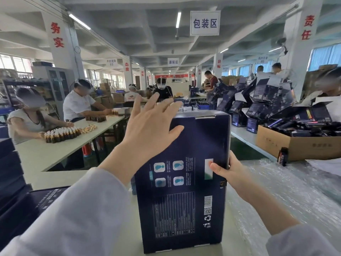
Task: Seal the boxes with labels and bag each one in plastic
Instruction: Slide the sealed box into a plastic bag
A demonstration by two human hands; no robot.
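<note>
A tall dark blue printed box (186, 191) stands upright on the table in front of me, its back panel with pictures, a table and a barcode facing me. My right hand (228, 169) grips its right edge at mid-height, thumb on the printed face. My left hand (149, 124) hovers with straight, spread fingers at the box's upper left corner, in front of it, holding nothing. I cannot make out a label or a plastic bag in either hand.
Bubble wrap (280, 183) covers the table to the right. Dark blue boxes (13, 174) are stacked at the left. A cardboard carton (295, 143) of dark packets and a heap of open boxes (265, 102) lie beyond. Seated workers (77, 104) handle small bottles (62, 134) on the left table.
</note>
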